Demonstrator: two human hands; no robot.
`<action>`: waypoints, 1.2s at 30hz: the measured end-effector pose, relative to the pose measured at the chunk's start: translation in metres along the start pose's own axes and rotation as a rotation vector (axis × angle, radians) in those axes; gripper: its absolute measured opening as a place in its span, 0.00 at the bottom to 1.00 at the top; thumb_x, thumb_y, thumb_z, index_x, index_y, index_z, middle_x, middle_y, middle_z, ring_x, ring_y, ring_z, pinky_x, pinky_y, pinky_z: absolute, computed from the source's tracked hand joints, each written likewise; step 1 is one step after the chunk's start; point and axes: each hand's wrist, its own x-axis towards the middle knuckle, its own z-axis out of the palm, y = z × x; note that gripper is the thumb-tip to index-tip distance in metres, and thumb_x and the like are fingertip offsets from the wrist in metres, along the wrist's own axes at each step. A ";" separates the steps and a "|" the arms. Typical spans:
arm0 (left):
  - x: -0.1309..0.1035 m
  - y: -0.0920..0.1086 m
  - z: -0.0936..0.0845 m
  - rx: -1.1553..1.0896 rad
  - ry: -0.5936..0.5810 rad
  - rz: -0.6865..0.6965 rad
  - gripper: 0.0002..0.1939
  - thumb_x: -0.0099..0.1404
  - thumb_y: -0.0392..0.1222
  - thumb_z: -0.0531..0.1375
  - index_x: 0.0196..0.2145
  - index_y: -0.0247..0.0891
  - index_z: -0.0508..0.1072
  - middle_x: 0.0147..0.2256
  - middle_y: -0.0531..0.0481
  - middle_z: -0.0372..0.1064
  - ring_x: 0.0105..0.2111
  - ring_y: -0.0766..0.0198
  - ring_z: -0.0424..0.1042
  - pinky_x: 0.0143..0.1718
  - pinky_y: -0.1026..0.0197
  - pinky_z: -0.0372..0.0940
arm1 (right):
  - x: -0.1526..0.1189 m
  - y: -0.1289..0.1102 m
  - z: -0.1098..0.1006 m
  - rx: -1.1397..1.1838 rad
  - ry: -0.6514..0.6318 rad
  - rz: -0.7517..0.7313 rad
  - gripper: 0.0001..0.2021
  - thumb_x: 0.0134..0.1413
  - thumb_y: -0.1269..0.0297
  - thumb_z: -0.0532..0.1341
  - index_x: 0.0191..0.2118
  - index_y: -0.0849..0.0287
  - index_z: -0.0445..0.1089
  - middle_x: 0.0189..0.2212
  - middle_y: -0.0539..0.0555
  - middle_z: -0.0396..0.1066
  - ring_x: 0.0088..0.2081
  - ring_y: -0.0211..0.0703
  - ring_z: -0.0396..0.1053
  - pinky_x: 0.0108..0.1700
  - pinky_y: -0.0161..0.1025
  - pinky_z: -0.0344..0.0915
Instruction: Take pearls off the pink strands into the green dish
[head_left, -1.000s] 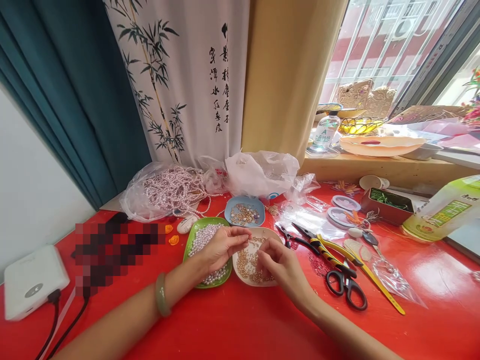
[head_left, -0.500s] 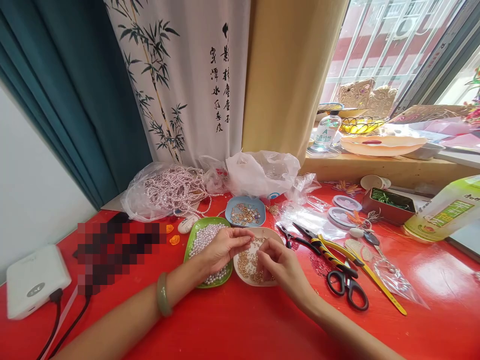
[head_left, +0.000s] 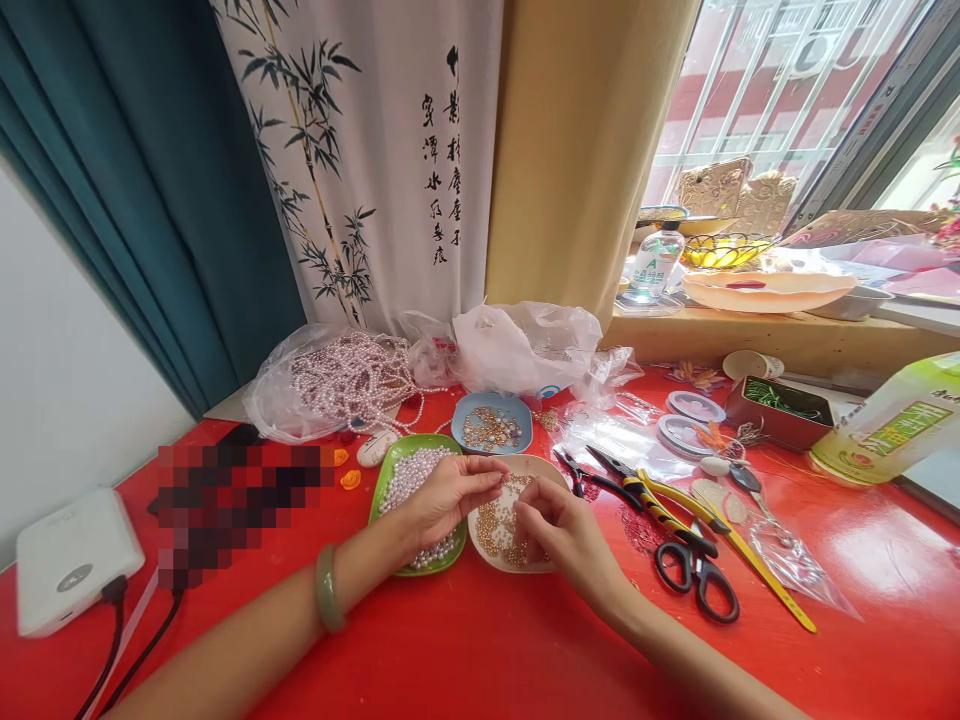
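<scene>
My left hand is over the right part of a green dish filled with pearl-white beads. Its thumb and fingertips are pinched together; whatever is between them is too small to make out. My right hand is closed in a pinch above a pale dish that holds small gold beads. What its fingers grip cannot be seen. The two hands face each other, a short gap apart. Just behind them sits a blue dish of gold and coloured beads.
Pliers, black-handled scissors and a yellow strip lie to the right. Spools and a red box stand behind. Pearl strands fill a bag at the back. A white device with cables is at left.
Both hands keep almost the same pose and place. The whole view has shifted very slightly; no object has visibly moved on the table.
</scene>
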 end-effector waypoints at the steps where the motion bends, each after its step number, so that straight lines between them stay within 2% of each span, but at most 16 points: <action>1: 0.000 0.000 0.000 -0.005 0.003 -0.002 0.12 0.43 0.33 0.67 0.29 0.30 0.74 0.27 0.50 0.69 0.27 0.74 0.67 0.33 0.70 0.61 | 0.000 0.001 0.000 0.005 -0.002 -0.002 0.06 0.47 0.64 0.52 0.23 0.57 0.56 0.15 0.45 0.62 0.16 0.31 0.57 0.19 0.29 0.54; 13: 0.001 0.001 -0.001 -0.018 -0.009 0.011 0.11 0.42 0.32 0.67 0.27 0.31 0.74 0.29 0.50 0.69 0.28 0.72 0.67 0.36 0.69 0.62 | 0.001 0.001 -0.001 0.031 0.008 0.037 0.07 0.47 0.65 0.53 0.23 0.58 0.56 0.15 0.45 0.62 0.15 0.30 0.56 0.18 0.28 0.53; 20: -0.001 0.002 0.002 0.012 0.005 0.020 0.12 0.40 0.32 0.68 0.26 0.30 0.73 0.27 0.50 0.68 0.26 0.73 0.66 0.33 0.69 0.62 | 0.002 0.003 0.000 0.033 0.008 0.027 0.07 0.46 0.64 0.53 0.22 0.58 0.55 0.14 0.45 0.61 0.15 0.29 0.56 0.18 0.28 0.54; 28: -0.001 0.000 0.002 0.037 0.025 0.041 0.16 0.42 0.34 0.68 0.30 0.32 0.68 0.27 0.52 0.67 0.27 0.73 0.67 0.33 0.68 0.62 | 0.005 0.005 0.000 0.005 0.006 0.048 0.09 0.48 0.60 0.53 0.23 0.59 0.55 0.16 0.45 0.62 0.16 0.29 0.56 0.18 0.29 0.53; 33: -0.001 0.000 0.002 0.289 0.036 0.123 0.15 0.45 0.37 0.66 0.30 0.33 0.65 0.29 0.48 0.70 0.29 0.68 0.68 0.33 0.65 0.61 | 0.007 0.011 -0.001 -0.006 0.017 0.000 0.11 0.50 0.56 0.53 0.26 0.59 0.57 0.18 0.46 0.62 0.18 0.30 0.57 0.20 0.30 0.53; 36: -0.002 0.007 0.001 0.483 0.039 0.181 0.12 0.48 0.34 0.62 0.31 0.33 0.64 0.30 0.46 0.71 0.31 0.66 0.69 0.34 0.64 0.61 | 0.008 0.013 -0.002 -0.016 0.019 -0.017 0.11 0.50 0.55 0.53 0.28 0.59 0.58 0.20 0.47 0.63 0.20 0.31 0.59 0.23 0.31 0.56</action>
